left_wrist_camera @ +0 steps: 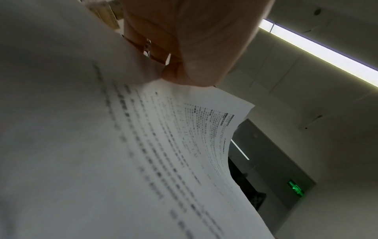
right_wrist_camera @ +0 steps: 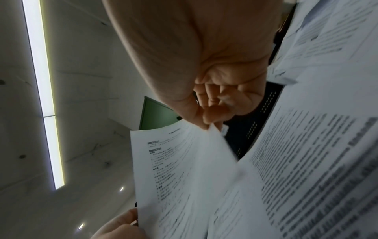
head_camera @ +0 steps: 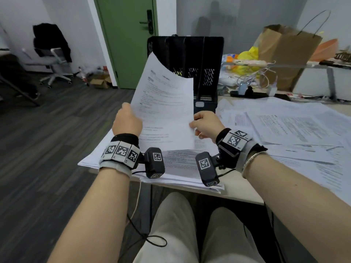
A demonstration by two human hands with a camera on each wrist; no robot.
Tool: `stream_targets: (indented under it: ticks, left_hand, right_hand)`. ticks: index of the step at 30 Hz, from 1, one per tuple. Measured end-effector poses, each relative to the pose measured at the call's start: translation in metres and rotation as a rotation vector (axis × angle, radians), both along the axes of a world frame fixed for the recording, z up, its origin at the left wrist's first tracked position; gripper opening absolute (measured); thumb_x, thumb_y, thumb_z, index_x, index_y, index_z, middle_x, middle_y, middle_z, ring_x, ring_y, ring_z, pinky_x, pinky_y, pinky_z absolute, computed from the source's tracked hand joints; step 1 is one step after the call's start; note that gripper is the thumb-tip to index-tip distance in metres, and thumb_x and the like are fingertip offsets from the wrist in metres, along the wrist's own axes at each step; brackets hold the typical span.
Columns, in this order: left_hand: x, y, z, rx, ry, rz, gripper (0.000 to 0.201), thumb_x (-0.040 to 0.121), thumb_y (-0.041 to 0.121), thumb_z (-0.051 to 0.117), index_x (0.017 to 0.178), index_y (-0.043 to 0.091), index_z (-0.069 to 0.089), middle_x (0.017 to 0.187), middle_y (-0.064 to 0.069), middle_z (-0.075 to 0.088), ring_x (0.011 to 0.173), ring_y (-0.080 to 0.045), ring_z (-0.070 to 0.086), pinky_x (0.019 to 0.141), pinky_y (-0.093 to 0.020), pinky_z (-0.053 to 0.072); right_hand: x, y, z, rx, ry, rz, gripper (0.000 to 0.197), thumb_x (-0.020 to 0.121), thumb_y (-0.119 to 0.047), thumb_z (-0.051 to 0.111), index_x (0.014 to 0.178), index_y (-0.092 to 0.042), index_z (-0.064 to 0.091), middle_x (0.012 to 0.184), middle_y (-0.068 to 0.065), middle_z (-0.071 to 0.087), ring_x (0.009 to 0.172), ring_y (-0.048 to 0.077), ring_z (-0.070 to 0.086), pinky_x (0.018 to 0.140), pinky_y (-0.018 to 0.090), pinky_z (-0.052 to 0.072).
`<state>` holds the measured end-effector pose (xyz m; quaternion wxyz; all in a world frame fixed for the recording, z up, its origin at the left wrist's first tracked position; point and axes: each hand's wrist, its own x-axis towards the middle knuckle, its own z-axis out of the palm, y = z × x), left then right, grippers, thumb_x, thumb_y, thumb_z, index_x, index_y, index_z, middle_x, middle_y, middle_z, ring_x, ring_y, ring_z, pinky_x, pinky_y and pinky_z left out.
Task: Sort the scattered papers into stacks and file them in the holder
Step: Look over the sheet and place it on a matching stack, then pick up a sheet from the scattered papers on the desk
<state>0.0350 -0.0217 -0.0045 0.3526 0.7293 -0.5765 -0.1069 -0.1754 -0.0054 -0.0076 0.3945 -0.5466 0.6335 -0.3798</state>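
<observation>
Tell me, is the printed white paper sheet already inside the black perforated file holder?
No: both hands hold the printed white paper sheet up before the black perforated file holder.

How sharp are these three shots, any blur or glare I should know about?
Head view: fairly sharp, wide-angle bending at the edges; the held sheet has legible lines but unreadable text. Left wrist view: the sheet's near part is smeared with blur, and the ceiling light strip is blown out. Right wrist view: the table papers are blurred; the right hand is sharper.

Both forearms reach forward, left hand [head_camera: 126, 120] and right hand [head_camera: 204, 125] raised, fingers curled in a pinch.
</observation>
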Motion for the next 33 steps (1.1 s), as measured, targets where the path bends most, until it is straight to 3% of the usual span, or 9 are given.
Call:
stream_targets:
  ticks: [6, 7, 10, 12, 18, 24, 29, 33]
  left_hand:
    - [0.046, -0.006, -0.007, 0.141, -0.062, 0.087, 0.030, 0.089, 0.003, 0.038, 0.118, 0.002, 0.046, 0.120, -0.021, 0.054, 0.108, -0.040, 0.052, 0.084, -0.044, 0.042]
    - [0.052, -0.007, -0.009, 0.155, -0.074, 0.094, 0.030, 0.089, 0.004, 0.038, 0.118, 0.002, 0.046, 0.120, -0.021, 0.053, 0.108, -0.040, 0.052, 0.083, -0.044, 0.042]
    - [0.064, -0.009, -0.016, 0.194, -0.087, 0.101, 0.029, 0.090, 0.005, 0.037, 0.118, 0.002, 0.046, 0.120, -0.022, 0.054, 0.107, -0.040, 0.052, 0.083, -0.045, 0.043]
    - [0.071, -0.010, -0.021, 0.222, -0.091, 0.102, 0.029, 0.090, 0.005, 0.037, 0.117, 0.003, 0.046, 0.119, -0.021, 0.054, 0.107, -0.039, 0.052, 0.083, -0.044, 0.043]
    - [0.090, -0.013, -0.031, 0.254, -0.057, 0.118, 0.034, 0.089, 0.004, 0.039, 0.123, 0.008, 0.043, 0.123, -0.018, 0.055, 0.111, -0.037, 0.052, 0.092, -0.046, 0.045]
    - [0.083, -0.015, -0.029, 0.295, -0.140, 0.153, 0.045, 0.089, 0.008, 0.043, 0.133, 0.012, 0.038, 0.139, -0.015, 0.039, 0.129, -0.035, 0.033, 0.103, -0.048, 0.031]
    - [0.059, -0.013, -0.035, 0.542, -0.238, -0.092, 0.042, 0.093, 0.018, 0.045, 0.134, 0.010, 0.042, 0.139, -0.013, 0.044, 0.129, -0.033, 0.037, 0.106, -0.038, 0.032]
    - [0.046, -0.010, -0.046, 0.650, -0.252, -0.204, 0.047, 0.091, 0.030, 0.055, 0.132, 0.006, 0.046, 0.136, -0.010, 0.050, 0.125, -0.029, 0.046, 0.102, -0.034, 0.035]
  right_hand:
    - [0.043, -0.011, -0.010, 0.047, 0.011, 0.128, 0.011, 0.084, 0.002, 0.056, 0.082, -0.009, 0.055, 0.073, 0.008, 0.057, 0.051, 0.014, 0.053, 0.045, 0.024, 0.041]
    - [0.049, -0.012, -0.012, 0.061, 0.000, 0.138, 0.011, 0.084, 0.002, 0.057, 0.090, -0.007, 0.055, 0.075, 0.008, 0.058, 0.052, 0.014, 0.054, 0.045, 0.024, 0.041]
    - [0.065, -0.019, -0.020, 0.103, -0.032, 0.139, 0.047, 0.084, 0.002, 0.058, 0.126, -0.009, 0.040, 0.078, 0.009, 0.058, 0.054, 0.015, 0.055, 0.044, 0.025, 0.042]
    - [0.073, -0.022, -0.024, 0.108, -0.023, 0.161, 0.056, 0.085, 0.004, 0.057, 0.134, -0.012, 0.034, 0.076, 0.009, 0.057, 0.053, 0.015, 0.055, 0.044, 0.024, 0.043]
    - [0.086, -0.024, -0.044, 0.161, 0.000, 0.234, 0.043, 0.085, 0.008, 0.054, 0.126, -0.005, 0.050, 0.073, 0.009, 0.059, 0.053, 0.017, 0.060, 0.044, 0.024, 0.048]
    - [0.094, -0.024, -0.052, 0.206, 0.040, 0.271, 0.035, 0.086, 0.007, 0.054, 0.120, 0.001, 0.050, 0.066, 0.012, 0.061, 0.057, 0.020, 0.063, 0.048, 0.024, 0.055]
    - [0.096, -0.027, -0.052, 0.228, 0.024, 0.267, 0.034, 0.087, 0.007, 0.053, 0.120, 0.001, 0.050, 0.069, 0.013, 0.060, 0.058, 0.022, 0.063, 0.053, 0.029, 0.056]
    - [0.085, -0.022, -0.050, 0.226, 0.061, 0.235, 0.026, 0.088, -0.004, 0.057, 0.115, -0.005, 0.058, 0.082, 0.007, 0.059, 0.061, 0.015, 0.060, 0.049, 0.024, 0.052]
